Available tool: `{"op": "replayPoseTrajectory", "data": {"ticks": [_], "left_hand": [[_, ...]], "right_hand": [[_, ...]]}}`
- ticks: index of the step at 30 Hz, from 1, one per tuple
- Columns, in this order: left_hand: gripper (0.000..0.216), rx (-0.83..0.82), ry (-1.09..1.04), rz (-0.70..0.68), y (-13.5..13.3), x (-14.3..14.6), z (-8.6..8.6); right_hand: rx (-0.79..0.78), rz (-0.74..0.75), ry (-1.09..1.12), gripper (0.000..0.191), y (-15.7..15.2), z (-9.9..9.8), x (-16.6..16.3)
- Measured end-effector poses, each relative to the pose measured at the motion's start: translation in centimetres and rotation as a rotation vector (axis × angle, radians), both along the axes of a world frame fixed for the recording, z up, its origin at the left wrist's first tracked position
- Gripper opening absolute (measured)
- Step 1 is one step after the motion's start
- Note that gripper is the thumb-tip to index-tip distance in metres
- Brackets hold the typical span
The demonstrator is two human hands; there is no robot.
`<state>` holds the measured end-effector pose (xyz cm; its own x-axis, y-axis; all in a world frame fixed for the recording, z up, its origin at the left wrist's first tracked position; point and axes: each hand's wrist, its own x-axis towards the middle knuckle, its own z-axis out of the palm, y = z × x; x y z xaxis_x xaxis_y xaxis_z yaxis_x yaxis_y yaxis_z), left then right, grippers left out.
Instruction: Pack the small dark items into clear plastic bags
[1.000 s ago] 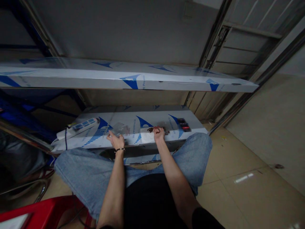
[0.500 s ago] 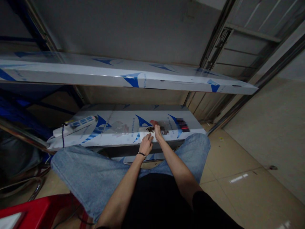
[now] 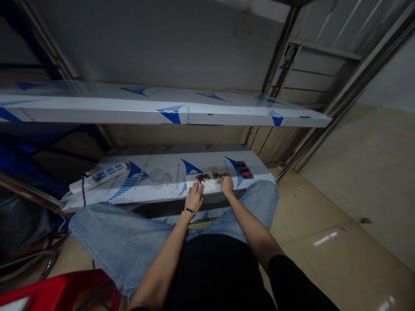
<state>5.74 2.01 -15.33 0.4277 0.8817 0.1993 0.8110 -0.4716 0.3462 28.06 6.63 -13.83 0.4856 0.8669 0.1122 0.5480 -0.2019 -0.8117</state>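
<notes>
Mid-frame, my left hand (image 3: 193, 196) and right hand (image 3: 226, 185) rest flat, holding nothing, beside small dark bits (image 3: 203, 177); I should pinch gently.

The small dark pieces (image 3: 203, 177) by the left hand (image 3: 193, 198) are too small to identify. A label (image 3: 244, 169) is blurred out. The red stool (image 3: 48, 293) is cut off by the bottom edge.

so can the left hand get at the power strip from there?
Probably yes. The left hand lies on the lower shelf; the power strip sits further left on it, nothing visible between except a dim clear bag.
</notes>
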Motion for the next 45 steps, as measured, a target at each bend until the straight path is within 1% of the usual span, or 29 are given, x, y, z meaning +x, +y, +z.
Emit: {"op": "replayPoseTrajectory", "data": {"ticks": [3, 5, 7, 9, 11, 12, 14, 16, 17, 18, 20, 22, 24, 25, 26, 28, 30, 32, 33, 34, 35, 36, 37, 38, 39, 40, 42, 45], "left_hand": [[0.065, 0.091, -0.134, 0.032, -0.5, -0.4, 2.1], [0.061, 0.147, -0.271, 0.072, -0.8, -0.8, 3.7], [0.057, 0.167, -0.426, 0.110, -0.7, -1.2, 5.0], [0.052, 0.139, -0.593, 0.150, -0.2, -1.5, 6.0], [0.045, 0.048, -0.776, 0.224, 0.6, -1.4, 6.9], [0.040, -0.030, -0.877, 0.265, 1.0, -1.2, 7.3], [0.033, -0.241, -1.115, 0.304, 1.6, -0.5, 8.4], [0.036, -0.464, -1.391, 0.248, 1.9, 0.5, 9.5], [0.039, -0.534, -1.513, 0.206, 1.8, 1.0, 9.9], [0.042, -0.568, -1.608, 0.172, 1.8, 1.4, 10.2], [0.040, -0.542, -1.705, 0.162, 1.5, 1.7, 10.4], [0.038, -0.485, -1.731, 0.226, 1.2, 1.1, 10.1], [0.040, -0.463, -1.731, 0.298, 0.9, -0.1, 9.7], [0.040, -0.468, -1.716, 0.311, 0.7, -0.8, 9.6], [0.041, -0.481, -1.684, 0.290, 0.6, -1.5, 9.6], [0.041, -0.515, -1.593, 0.190, 0.5, -2.5, 9.7], [0.039, -0.528, -1.540, 0.090, 0.7, -2.8, 9.5], [0.035, -0.491, -1.536, 0.055, 1.2, -2.6, 8.6], [0.031, -0.455, -1.526, 0.076, 1.4, -2.4, 7.8], [0.028, -0.403, -1.494, 0.126, 1.7, -2.2, 6.8], [0.024, -0.359, -1.433, 0.203, 1.9, -2.1, 5.6], [0.020, -0.315, -1.330, 0.318, 2.1, -2.0, 4.4], [0.016, -0.264, -1.208, 0.443, 2.1, -2.0, 3.1], [0.016, -0.243, -1.167, 0.511, 2.0, -2.0, 2.0], [0.019, -0.227, -1.141, 0.554, 1.9, -2.1, 0.9], [0.022, -0.210, -1.115, 0.594, 1.7, -2.1, 0.2], [0.027, -0.180, -1.089, 0.639, 1.2, -2.1, -0.7], [0.031, -0.122, -1.062, 0.650, 0.9, -2.4, -0.8]], "right_hand": [[-0.048, -0.017, -0.030, 0.021, 0.0, 0.3, 0.1], [-0.070, -0.048, -0.038, 0.023, -0.1, 0.8, 0.5], [-0.071, -0.099, -0.046, 0.027, -0.1, 1.6, 0.9], [-0.052, -0.155, -0.062, 0.034, 0.0, 2.8, 1.0], [0.005, -0.211, -0.072, 0.040, 0.2, 4.4, 0.3], [0.058, -0.229, -0.067, 0.041, 0.2, 5.3, -0.5], [0.249, -0.242, -0.019, 0.041, 0.1, 7.0, -3.1], [0.447, -0.157, 0.036, 0.040, -0.6, 8.2, -6.8], [0.494, -0.098, 0.052, 0.039, -1.2, 8.5, -8.7], [0.504, -0.045, 0.053, 0.037, -1.8, 8.7, -10.6], [0.481, 0.029, 0.043, 0.031, -2.9, 8.6, -13.4], [0.452, 0.131, 0.069, 0.025, -3.3, 8.6, -14.5], [0.439, 0.242, 0.163, 0.021, -3.1, 8.7, -13.9], [0.438, 0.284, 0.242, 0.023, -2.8, 8.9, -13.1], [0.436, 0.301, 0.337, 0.029, -2.5, 9.1, -12.3], [0.389, 0.347, 0.527, 0.037, -2.1, 9.3, -11.0], [0.312, 0.460, 0.671, 0.041, -2.0, 9.2, -10.5], [0.275, 0.585, 0.735, 0.038, -2.0, 8.5, -11.0], [0.283, 0.595, 0.736, 0.035, -2.0, 7.9, -11.4], [0.299, 0.549, 0.717, 0.032, -2.0, 7.1, -11.7], [0.313, 0.452, 0.678, 0.029, -2.1, 6.2, -12.1], [0.315, 0.316, 0.614, 0.028, -2.2, 5.1, -12.3], [0.297, 0.167, 0.527, 0.028, -2.4, 4.0, -12.4], [0.273, 0.049, 0.417, 0.030, -2.7, 2.9, -12.5], [0.246, -0.022, 0.298, 0.031, -3.1, 1.9, -12.6], [0.217, -0.042, 0.184, 0.032, -3.5, 1.0, -12.7], [0.169, 0.002, 0.000, 0.033, -4.2, -0.3, -13.0], [0.121, 0.081, -0.126, 0.033, -4.4, -1.1, -13.6]]}}
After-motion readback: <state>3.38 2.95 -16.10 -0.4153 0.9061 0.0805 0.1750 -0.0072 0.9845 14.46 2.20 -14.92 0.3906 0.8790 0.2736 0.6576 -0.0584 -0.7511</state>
